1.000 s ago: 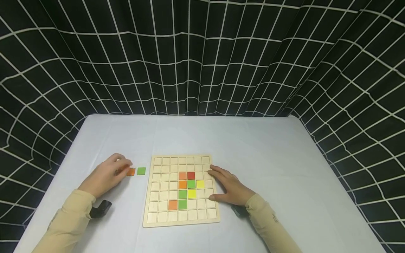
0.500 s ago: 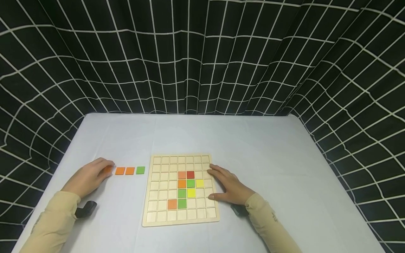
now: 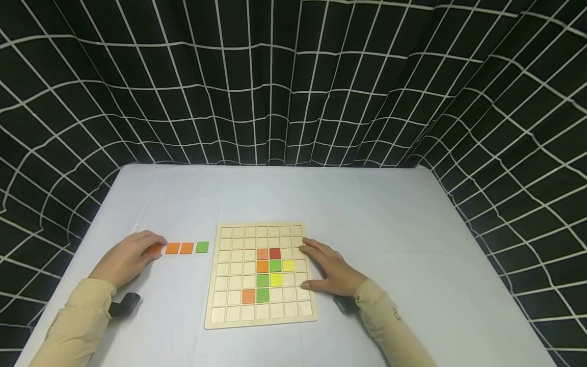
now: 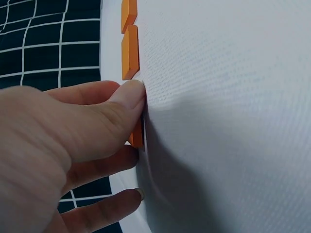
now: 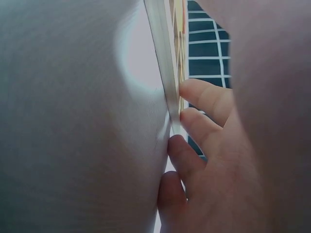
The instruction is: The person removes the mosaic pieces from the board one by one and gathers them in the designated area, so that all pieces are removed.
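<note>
At the left end of a short row, my left hand [image 3: 126,258] pinches an orange square tile [image 4: 137,133] between thumb and fingers, low over the white cloth. To its right lie two more orange tiles [image 3: 172,248] and a green tile [image 3: 202,247]. A wooden grid board [image 3: 224,312] lies in the middle, with several coloured tiles set in its squares: orange, red, green and yellow. My right hand [image 3: 337,270] rests at the board's right edge with fingers spread, fingertips touching the rim in the right wrist view.
The white-covered table [image 3: 390,219] extends behind and to the right of the board. A black curtain [image 3: 284,102] with white grid lines surrounds its back and sides. Each wrist carries a dark camera mount [image 3: 125,305].
My left hand has moved left along the tile row, uncovering two orange tiles, and now holds the leftmost one. My right hand and the tiles on the board stay put.
</note>
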The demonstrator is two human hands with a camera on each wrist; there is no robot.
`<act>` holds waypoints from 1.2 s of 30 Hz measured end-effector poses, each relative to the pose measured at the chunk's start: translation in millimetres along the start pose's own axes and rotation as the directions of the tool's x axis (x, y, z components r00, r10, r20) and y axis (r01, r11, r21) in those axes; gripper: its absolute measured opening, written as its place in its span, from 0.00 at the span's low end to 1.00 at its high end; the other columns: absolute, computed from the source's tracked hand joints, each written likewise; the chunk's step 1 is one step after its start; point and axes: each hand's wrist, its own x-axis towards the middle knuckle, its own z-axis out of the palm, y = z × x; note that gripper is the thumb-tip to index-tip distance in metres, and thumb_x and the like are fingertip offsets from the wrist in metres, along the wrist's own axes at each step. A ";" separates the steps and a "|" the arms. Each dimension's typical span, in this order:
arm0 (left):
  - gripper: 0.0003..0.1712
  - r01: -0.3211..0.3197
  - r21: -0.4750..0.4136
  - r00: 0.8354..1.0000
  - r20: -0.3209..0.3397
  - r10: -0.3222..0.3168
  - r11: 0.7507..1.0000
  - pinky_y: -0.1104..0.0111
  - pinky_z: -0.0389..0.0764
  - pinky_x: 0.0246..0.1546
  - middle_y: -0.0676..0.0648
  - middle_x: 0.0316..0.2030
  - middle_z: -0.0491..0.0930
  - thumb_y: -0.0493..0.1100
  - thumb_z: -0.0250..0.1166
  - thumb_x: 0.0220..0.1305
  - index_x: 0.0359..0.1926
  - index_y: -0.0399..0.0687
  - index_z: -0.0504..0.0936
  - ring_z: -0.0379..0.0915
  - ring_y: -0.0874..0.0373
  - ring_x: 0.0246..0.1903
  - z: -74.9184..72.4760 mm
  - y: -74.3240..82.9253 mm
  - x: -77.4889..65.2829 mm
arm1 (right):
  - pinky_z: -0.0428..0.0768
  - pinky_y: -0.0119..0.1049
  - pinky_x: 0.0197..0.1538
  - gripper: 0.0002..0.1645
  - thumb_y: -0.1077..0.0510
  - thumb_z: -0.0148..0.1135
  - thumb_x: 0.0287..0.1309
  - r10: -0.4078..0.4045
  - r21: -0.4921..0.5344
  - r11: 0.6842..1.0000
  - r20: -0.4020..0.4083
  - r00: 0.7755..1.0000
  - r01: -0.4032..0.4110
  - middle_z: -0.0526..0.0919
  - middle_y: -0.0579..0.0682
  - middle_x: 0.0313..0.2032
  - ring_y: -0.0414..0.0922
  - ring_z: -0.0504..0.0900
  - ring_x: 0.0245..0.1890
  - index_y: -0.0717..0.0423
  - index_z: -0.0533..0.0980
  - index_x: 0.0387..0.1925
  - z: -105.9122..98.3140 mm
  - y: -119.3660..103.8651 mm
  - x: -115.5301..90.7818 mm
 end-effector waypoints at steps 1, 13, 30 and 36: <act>0.21 0.000 -0.002 1.000 -0.001 0.000 1.000 0.44 0.72 0.53 0.38 0.49 0.79 0.34 0.71 0.53 0.50 0.43 0.80 0.72 0.38 0.52 0.4 -0.3 0.1 | 0.60 0.57 0.67 0.52 0.30 0.65 0.49 0.000 -0.002 1.000 0.002 1.000 0.000 0.52 0.45 0.73 0.49 0.53 0.73 0.45 0.57 0.71 0.3 0.2 -0.3; 0.21 0.008 -0.016 1.000 -0.010 -0.009 1.000 0.44 0.73 0.52 0.40 0.48 0.78 0.37 0.72 0.52 0.49 0.44 0.80 0.73 0.39 0.51 0.9 -2.8 -1.7 | 0.59 0.59 0.66 0.51 0.32 0.65 0.50 -0.005 0.010 1.000 0.010 1.000 0.005 0.52 0.47 0.73 0.52 0.53 0.72 0.47 0.58 0.70 -1.0 -2.7 -0.6; 0.11 -0.333 0.052 0.897 -0.291 0.333 0.942 0.58 0.79 0.38 0.52 0.37 0.81 0.39 0.71 0.53 0.39 0.49 0.83 0.78 0.55 0.37 -3.6 77.6 8.9 | 0.59 0.58 0.67 0.51 0.32 0.65 0.50 0.000 0.008 1.000 0.012 1.000 0.000 0.51 0.45 0.73 0.51 0.52 0.73 0.46 0.57 0.71 -1.7 -1.9 -1.5; 0.10 -0.476 0.050 0.835 -0.286 0.469 0.878 0.61 0.79 0.38 0.55 0.36 0.81 0.41 0.69 0.55 0.40 0.50 0.83 0.78 0.59 0.37 11.8 117.5 11.7 | 0.59 0.58 0.67 0.52 0.32 0.65 0.50 -0.002 0.003 1.000 0.010 1.000 0.002 0.52 0.46 0.73 0.50 0.52 0.73 0.46 0.57 0.71 -2.1 -1.4 -1.1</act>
